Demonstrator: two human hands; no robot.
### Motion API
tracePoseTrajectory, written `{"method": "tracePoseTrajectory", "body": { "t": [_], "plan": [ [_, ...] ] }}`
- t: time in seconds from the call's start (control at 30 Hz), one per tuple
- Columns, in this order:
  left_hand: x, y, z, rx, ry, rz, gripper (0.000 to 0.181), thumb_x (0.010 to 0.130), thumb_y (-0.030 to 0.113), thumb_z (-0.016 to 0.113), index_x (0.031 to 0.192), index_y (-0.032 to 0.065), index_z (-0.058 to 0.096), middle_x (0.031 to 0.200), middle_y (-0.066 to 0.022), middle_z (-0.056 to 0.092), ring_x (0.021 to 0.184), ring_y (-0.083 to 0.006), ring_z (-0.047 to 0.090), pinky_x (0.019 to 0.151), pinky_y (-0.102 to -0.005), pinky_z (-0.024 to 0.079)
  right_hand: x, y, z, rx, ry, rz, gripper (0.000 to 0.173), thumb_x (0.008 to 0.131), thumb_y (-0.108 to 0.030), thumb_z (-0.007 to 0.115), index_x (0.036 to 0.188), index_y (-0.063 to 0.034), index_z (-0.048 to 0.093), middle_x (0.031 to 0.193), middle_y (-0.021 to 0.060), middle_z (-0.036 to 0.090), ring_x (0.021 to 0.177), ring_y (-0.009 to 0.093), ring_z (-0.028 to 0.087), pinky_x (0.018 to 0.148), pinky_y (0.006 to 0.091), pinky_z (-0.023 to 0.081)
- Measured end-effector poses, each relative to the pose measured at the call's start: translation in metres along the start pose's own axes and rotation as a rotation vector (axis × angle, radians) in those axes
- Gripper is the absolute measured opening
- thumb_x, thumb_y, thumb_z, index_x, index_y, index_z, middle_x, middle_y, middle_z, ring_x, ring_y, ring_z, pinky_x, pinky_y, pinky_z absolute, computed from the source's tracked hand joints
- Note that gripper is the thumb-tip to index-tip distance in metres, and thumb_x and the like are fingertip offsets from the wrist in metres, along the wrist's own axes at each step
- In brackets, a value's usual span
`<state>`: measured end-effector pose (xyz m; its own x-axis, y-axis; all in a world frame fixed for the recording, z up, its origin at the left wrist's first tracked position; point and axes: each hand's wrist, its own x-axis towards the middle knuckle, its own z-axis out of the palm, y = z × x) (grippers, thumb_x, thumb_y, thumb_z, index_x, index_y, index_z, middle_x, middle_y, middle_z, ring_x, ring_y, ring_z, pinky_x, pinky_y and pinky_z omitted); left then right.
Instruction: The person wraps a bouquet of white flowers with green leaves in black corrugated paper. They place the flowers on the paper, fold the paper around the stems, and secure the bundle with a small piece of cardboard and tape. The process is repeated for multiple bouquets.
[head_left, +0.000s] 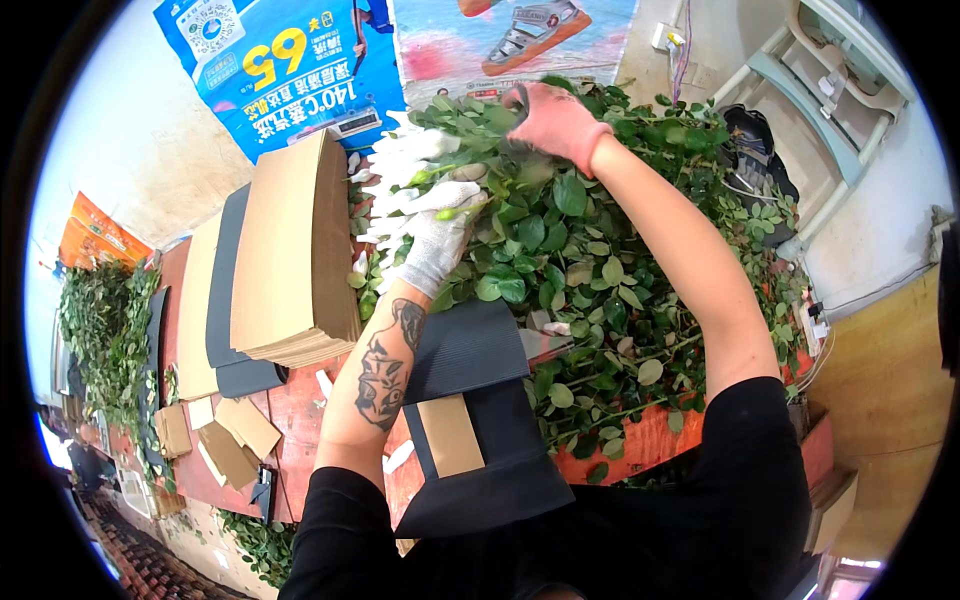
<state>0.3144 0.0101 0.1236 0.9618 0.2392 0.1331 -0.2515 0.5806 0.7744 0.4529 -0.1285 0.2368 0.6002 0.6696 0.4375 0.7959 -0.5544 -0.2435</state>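
My left hand, in a white knitted glove, closes around the stems of several roses just below their heads. White foam-net sleeves cover the rose heads, and green bases show at some of them. Above the far side of the leafy rose stems, my right hand wears a pink glove with a dark palm. Its fingers are curled and blurred, so whether a stem is between them cannot be told. Black corrugated sheets lie in front of me, with a brown cardboard piece on the nearer one.
A tall stack of brown cardboard sheets stands left of the roses on the red table. Small cardboard pieces and a black stapler-like tool lie nearby. Posters cover the wall behind; a folded chair leans at right.
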Motion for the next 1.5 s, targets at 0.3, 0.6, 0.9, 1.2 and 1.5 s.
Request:
{"method": "tracePoseTrajectory", "body": {
  "t": [0.3,0.6,0.9,1.2,1.5],
  "plan": [
    [-0.005,0.004,0.005,0.249,-0.189,0.118,0.020,0.082,0.000,0.066,0.100,0.0055,0.060,0.095,-0.0024,0.061,0.088,-0.0104,0.056,0.077,-0.0241,0.048,-0.038,-0.015,-0.008,0.446,-0.400,-0.072,0.037,0.074,-0.010,0.053,0.110,-0.0068,0.063,0.092,0.0099,0.066,0.068,0.021,0.062,0.066,0.0310,0.051],
    [0.007,-0.020,0.013,0.164,0.143,0.209,0.023,0.081,0.003,0.068,0.103,0.0072,0.059,0.097,-0.0034,0.062,0.087,-0.0121,0.057,0.074,-0.0269,0.048,-0.064,-0.006,0.037,0.672,0.163,0.218,0.028,0.075,-0.003,0.052,0.096,-0.0086,0.068,0.087,0.0092,0.068,0.079,0.023,0.066,0.072,0.0314,0.051],
    [0.012,-0.023,-0.008,-0.203,0.210,0.106,0.019,0.083,-0.002,0.062,0.098,0.0085,0.056,0.096,-0.0047,0.060,0.088,-0.0173,0.060,0.078,-0.0318,0.053,-0.102,0.067,-0.031,0.215,-0.160,-0.009,0.031,0.075,-0.011,0.062,0.106,-0.0075,0.064,0.103,0.0108,0.066,0.093,0.019,0.063,0.083,0.0281,0.049],
    [0.019,-0.010,0.019,0.187,0.136,0.166,0.023,0.084,0.001,0.065,0.105,0.0091,0.058,0.094,-0.0024,0.061,0.082,-0.0145,0.058,0.070,-0.0278,0.050,-0.082,-0.045,0.021,-0.317,0.141,-0.186,0.029,0.074,-0.027,0.064,0.099,-0.0119,0.057,0.093,0.0075,0.059,0.081,0.023,0.063,0.066,0.0341,0.051],
    [0.017,0.005,0.037,0.048,0.297,0.048,0.019,0.086,0.002,0.062,0.105,0.0042,0.057,0.099,-0.0077,0.061,0.085,-0.0203,0.062,0.069,-0.0289,0.055,-0.085,0.002,0.042,0.496,0.424,0.208,0.021,0.078,-0.014,0.064,0.098,-0.0075,0.066,0.082,0.0097,0.068,0.075,0.025,0.066,0.069,0.0316,0.052]
  ]
}}
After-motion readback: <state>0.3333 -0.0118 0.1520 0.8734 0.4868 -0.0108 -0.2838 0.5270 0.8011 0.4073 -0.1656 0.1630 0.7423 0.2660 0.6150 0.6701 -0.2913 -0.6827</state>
